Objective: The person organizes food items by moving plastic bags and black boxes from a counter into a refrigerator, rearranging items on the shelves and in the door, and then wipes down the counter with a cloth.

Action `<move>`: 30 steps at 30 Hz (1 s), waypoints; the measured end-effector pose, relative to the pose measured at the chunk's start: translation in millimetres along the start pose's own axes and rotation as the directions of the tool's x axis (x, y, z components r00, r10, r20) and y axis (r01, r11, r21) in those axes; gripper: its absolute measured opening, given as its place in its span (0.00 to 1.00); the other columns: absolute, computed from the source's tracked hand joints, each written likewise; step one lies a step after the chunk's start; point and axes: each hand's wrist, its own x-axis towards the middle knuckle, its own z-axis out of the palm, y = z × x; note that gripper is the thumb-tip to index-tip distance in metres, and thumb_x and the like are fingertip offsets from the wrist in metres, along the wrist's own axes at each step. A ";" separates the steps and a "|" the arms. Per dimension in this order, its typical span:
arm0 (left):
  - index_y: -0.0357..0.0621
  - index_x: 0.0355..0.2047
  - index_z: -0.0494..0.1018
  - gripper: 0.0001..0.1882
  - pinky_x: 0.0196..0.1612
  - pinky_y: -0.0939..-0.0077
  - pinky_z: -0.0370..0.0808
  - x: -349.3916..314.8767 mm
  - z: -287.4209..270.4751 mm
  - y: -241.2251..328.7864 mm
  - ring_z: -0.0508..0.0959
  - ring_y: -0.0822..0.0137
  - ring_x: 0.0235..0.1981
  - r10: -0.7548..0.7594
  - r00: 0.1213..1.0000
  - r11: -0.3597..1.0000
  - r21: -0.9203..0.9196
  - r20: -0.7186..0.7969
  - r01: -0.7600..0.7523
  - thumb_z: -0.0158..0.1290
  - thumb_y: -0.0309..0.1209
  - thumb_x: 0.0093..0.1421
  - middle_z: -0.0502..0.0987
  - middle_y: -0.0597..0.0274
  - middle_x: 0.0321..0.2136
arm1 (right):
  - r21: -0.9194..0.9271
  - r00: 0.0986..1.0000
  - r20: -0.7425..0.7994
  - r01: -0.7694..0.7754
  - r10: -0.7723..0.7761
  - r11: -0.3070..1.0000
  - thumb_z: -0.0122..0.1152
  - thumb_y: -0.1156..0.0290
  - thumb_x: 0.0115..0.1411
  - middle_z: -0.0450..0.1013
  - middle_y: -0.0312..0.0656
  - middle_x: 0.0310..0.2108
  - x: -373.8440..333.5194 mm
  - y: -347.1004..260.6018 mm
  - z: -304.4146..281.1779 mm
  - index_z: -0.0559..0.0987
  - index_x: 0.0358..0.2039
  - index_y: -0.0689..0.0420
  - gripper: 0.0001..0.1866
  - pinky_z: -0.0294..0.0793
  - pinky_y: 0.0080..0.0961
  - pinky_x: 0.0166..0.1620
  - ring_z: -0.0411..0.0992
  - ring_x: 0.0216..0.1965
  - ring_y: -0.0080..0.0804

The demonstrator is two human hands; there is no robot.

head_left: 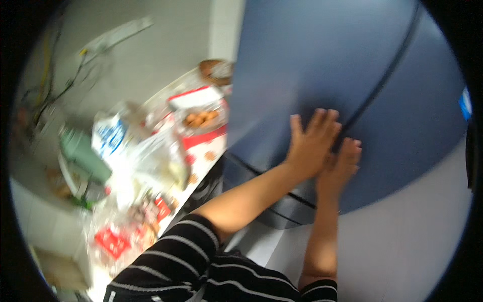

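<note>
In front of me stands a tall blue refrigerator (282, 65), with a dark seam running down between its two doors. My left hand (313, 148) lies against the left door near that seam, its fingers spread and the thumb out to the side. Just right of it and a little lower, my right hand (339, 168) rests by the seam with its fingers stretched out, slightly blurred. Neither hand shows anything in it. Both doors look closed, and a lower dark gap (302, 200) crosses the front below my wrists.
A table with a patterned cover (205, 157) stands at the left. It carries a box of eggs (201, 119), white plastic bags (158, 156), a green bottle-like container (83, 153) and red-and-clear packets (113, 241). A power strip (115, 39) hangs on the wall.
</note>
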 end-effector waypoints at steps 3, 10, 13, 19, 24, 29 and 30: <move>0.45 0.59 0.62 0.29 0.56 0.27 0.49 -36.5 11.4 0.7 0.51 0.50 0.65 -0.079 0.996 0.989 -0.132 -0.047 0.072 0.50 0.38 0.57 0.52 0.53 0.64 | 0.228 0.993 0.103 -0.079 0.057 0.970 0.42 0.57 0.67 0.55 0.53 0.63 -14.5 -26.5 -11.0 0.59 0.63 0.59 0.28 0.52 0.48 0.62 0.51 0.65 0.49; 0.50 0.59 0.62 0.28 0.59 0.37 0.54 -258.5 -53.0 -60.4 0.58 0.47 0.63 -0.515 0.815 0.811 -0.157 0.267 0.564 0.50 0.33 0.56 0.56 0.48 0.63 | 0.720 0.826 0.469 -0.152 -0.314 0.678 0.47 0.59 0.64 0.55 0.60 0.61 -167.5 -140.4 16.0 0.61 0.60 0.64 0.29 0.56 0.44 0.62 0.56 0.62 0.55; 0.47 0.59 0.62 0.37 0.59 0.52 0.61 -362.9 -106.7 -76.3 0.62 0.45 0.60 -0.620 0.735 0.755 -0.048 0.274 0.654 0.59 0.24 0.46 0.57 0.43 0.61 | 0.766 0.597 0.612 -0.284 -0.519 0.577 0.56 0.58 0.59 0.51 0.63 0.62 -221.6 -176.4 20.8 0.61 0.60 0.64 0.34 0.55 0.45 0.62 0.55 0.61 0.59; 0.44 0.60 0.58 0.36 0.56 0.58 0.66 -437.3 -204.5 -120.3 0.67 0.48 0.55 -0.850 0.507 0.504 0.057 -0.146 0.862 0.59 0.22 0.51 0.56 0.45 0.60 | 0.890 0.377 0.448 -0.098 -0.811 0.446 0.63 0.69 0.52 0.50 0.62 0.63 -222.0 -303.4 51.5 0.59 0.61 0.61 0.37 0.59 0.44 0.60 0.54 0.61 0.61; 0.44 0.61 0.56 0.35 0.49 0.68 0.72 -443.7 -230.1 -182.3 0.70 0.56 0.51 -0.936 0.176 0.303 -0.440 -0.306 0.845 0.56 0.20 0.54 0.50 0.48 0.63 | 0.886 0.333 0.197 0.341 -0.922 0.313 0.56 0.75 0.54 0.47 0.49 0.66 -189.3 -462.3 69.1 0.58 0.63 0.53 0.35 0.56 0.51 0.60 0.57 0.60 0.53; 0.42 0.57 0.62 0.27 0.49 0.70 0.73 -434.5 -275.0 -204.1 0.72 0.63 0.49 -0.936 0.340 0.347 -0.415 -0.093 0.841 0.52 0.17 0.56 0.56 0.54 0.61 | 0.676 -0.010 0.391 0.682 -0.920 0.280 0.54 0.75 0.51 0.70 0.44 0.49 -181.4 -498.2 116.4 0.76 0.44 0.56 0.17 0.46 0.59 0.63 0.64 0.56 0.45; 0.39 0.52 0.67 0.21 0.50 0.69 0.73 -433.3 -283.7 -197.8 0.74 0.60 0.48 -0.918 0.382 0.391 -0.387 -0.104 0.835 0.52 0.18 0.56 0.64 0.51 0.57 | 0.681 0.056 0.359 0.667 -0.932 0.302 0.55 0.74 0.51 0.72 0.42 0.40 -182.5 -487.7 125.5 0.77 0.37 0.57 0.11 0.48 0.57 0.63 0.66 0.51 0.43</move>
